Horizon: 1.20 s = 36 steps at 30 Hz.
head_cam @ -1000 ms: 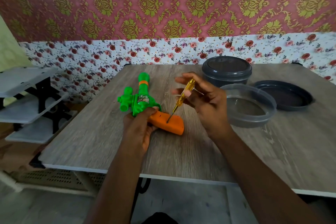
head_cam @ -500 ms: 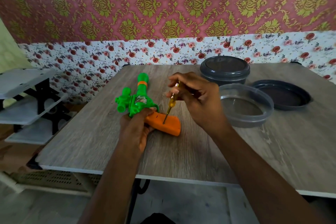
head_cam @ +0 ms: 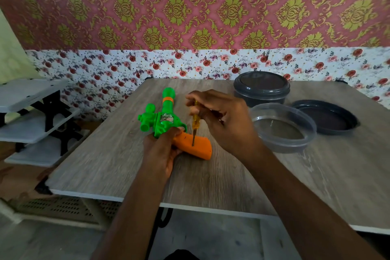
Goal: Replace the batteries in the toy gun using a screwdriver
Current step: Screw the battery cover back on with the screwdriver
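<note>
A green toy gun (head_cam: pixel 162 119) with an orange grip (head_cam: pixel 197 146) lies on the wooden table (head_cam: pixel 118 164), barrel pointing away from me. My left hand (head_cam: pixel 162 150) clamps it where the green body meets the grip. My right hand (head_cam: pixel 223 120) holds a yellow-handled screwdriver (head_cam: pixel 195 123) almost upright, its tip pressed into the top face of the orange grip. Most of the screwdriver's handle is hidden by my fingers.
A clear plastic tub (head_cam: pixel 282 126) sits just right of my right hand. Behind it stands a dark lidded tub (head_cam: pixel 261 88), and a loose dark lid (head_cam: pixel 326 116) lies further right. A white shelf rack (head_cam: pixel 31 116) stands left of the table.
My right hand has closed over the screwdriver and tipped it from a slant to nearly upright, tip staying on the orange grip. My left hand keeps its hold on the gun.
</note>
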Available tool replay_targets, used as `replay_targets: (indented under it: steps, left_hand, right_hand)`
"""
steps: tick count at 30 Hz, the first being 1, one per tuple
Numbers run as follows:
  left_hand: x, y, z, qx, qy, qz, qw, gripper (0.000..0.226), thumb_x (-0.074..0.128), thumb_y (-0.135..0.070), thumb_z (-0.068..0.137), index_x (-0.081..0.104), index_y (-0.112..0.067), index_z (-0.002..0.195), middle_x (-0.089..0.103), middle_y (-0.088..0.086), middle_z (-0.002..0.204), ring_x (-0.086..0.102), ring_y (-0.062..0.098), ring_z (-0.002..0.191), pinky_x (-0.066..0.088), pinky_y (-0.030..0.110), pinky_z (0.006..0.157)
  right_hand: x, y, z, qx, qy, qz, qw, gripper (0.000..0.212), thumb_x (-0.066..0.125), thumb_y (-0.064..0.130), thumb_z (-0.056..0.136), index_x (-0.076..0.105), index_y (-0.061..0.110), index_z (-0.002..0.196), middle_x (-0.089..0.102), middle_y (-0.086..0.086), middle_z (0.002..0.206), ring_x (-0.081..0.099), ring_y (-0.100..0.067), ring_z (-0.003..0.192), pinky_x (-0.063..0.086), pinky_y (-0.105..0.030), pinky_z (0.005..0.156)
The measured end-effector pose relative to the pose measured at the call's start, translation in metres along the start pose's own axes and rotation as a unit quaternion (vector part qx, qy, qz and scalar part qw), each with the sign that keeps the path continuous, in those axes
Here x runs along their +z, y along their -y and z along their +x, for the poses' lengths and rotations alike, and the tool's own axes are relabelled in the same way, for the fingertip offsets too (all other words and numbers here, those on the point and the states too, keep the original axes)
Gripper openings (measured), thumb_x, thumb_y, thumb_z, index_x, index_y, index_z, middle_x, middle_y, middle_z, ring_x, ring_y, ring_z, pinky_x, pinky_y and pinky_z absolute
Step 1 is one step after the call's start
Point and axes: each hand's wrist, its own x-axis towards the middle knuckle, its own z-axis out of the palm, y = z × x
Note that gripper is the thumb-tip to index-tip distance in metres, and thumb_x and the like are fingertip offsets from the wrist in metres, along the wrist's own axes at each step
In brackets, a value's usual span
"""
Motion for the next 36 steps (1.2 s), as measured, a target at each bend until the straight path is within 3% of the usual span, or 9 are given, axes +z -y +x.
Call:
replay_targets:
  steps: [3,6,11,14,18,24,26,31,36]
  left_hand:
    - [0.0,-0.001,-0.001,0.0,0.0,-0.003,1.0,0.038,0.074,0.0,0.082,0.067,0.001,0.12,0.071,0.023,0.11,0.069,0.035,0.103,0.061,0.057,0.083]
    - [-0.001,0.0,0.0,0.002,0.002,-0.004,1.0,0.038,0.074,-0.001,0.083,0.066,0.002,0.12,0.069,0.023,0.107,0.067,0.034,0.101,0.063,0.05,0.077]
    - [-0.003,0.002,0.003,0.009,0.011,-0.003,1.0,0.037,0.074,-0.002,0.083,0.067,0.002,0.12,0.069,0.03,0.118,0.067,0.043,0.111,0.058,0.063,0.086]
    - [-0.003,0.003,0.004,0.008,0.011,-0.002,1.0,0.035,0.073,-0.001,0.085,0.067,0.002,0.118,0.071,0.024,0.108,0.069,0.037,0.1,0.063,0.051,0.075]
    - [-0.002,0.002,0.004,0.003,0.008,0.0,1.0,0.032,0.072,0.0,0.085,0.067,0.003,0.117,0.071,0.02,0.099,0.07,0.029,0.091,0.064,0.041,0.065]
    - [-0.001,0.001,0.005,-0.005,0.002,0.0,1.0,0.03,0.073,0.001,0.084,0.068,0.002,0.113,0.07,0.017,0.093,0.069,0.025,0.082,0.062,0.036,0.058]
    - [-0.001,0.001,0.006,-0.005,0.002,-0.003,1.0,0.028,0.073,0.001,0.083,0.069,-0.002,0.111,0.069,0.015,0.092,0.069,0.023,0.081,0.061,0.035,0.056]
    - [-0.003,0.004,0.01,-0.006,0.004,-0.01,1.0,0.034,0.075,0.001,0.081,0.068,-0.004,0.114,0.071,0.014,0.093,0.07,0.024,0.084,0.062,0.039,0.061]
    - [-0.003,0.005,0.011,0.0,0.008,-0.015,1.0,0.036,0.075,0.002,0.081,0.068,-0.001,0.116,0.071,0.017,0.096,0.07,0.024,0.084,0.062,0.04,0.062]
  right_hand:
    - [-0.001,-0.001,0.001,0.045,0.02,0.056,0.997,0.029,0.056,-0.008,0.099,0.069,-0.004,0.124,0.072,-0.014,0.122,0.074,-0.022,0.104,0.061,-0.044,0.09]
    - [-0.002,-0.002,0.001,0.067,0.004,0.083,0.994,0.028,0.062,-0.006,0.095,0.071,-0.003,0.123,0.072,-0.015,0.107,0.075,-0.027,0.096,0.062,-0.051,0.081]
    - [0.004,0.002,0.004,0.021,-0.023,-0.012,0.999,0.021,0.069,0.01,0.095,0.076,0.002,0.113,0.067,-0.011,0.093,0.069,-0.019,0.083,0.058,-0.035,0.07]
    - [0.003,0.0,0.003,0.04,-0.002,0.05,0.998,0.023,0.063,0.006,0.099,0.073,0.001,0.118,0.068,-0.014,0.098,0.071,-0.026,0.091,0.058,-0.046,0.079]
    - [0.005,0.0,0.005,0.061,-0.027,0.017,0.998,0.031,0.069,0.007,0.095,0.071,0.002,0.125,0.055,-0.016,0.083,0.058,-0.022,0.078,0.048,-0.04,0.066]
    - [-0.003,0.0,0.006,0.076,0.053,0.072,0.993,0.028,0.056,-0.01,0.097,0.071,-0.004,0.121,0.07,-0.014,0.115,0.071,-0.022,0.109,0.059,-0.048,0.091]
    - [-0.005,0.001,0.006,0.076,0.05,0.069,0.993,0.03,0.059,-0.009,0.096,0.07,-0.002,0.123,0.072,-0.013,0.109,0.074,-0.023,0.101,0.06,-0.051,0.087]
    - [-0.004,-0.001,0.006,0.028,-0.015,-0.047,0.998,0.031,0.075,0.015,0.09,0.075,0.004,0.118,0.073,-0.007,0.095,0.072,-0.014,0.087,0.06,-0.039,0.075]
    - [-0.008,0.0,0.006,0.089,0.048,0.075,0.992,0.028,0.061,-0.003,0.097,0.072,0.001,0.123,0.074,-0.009,0.115,0.075,-0.021,0.104,0.061,-0.046,0.09]
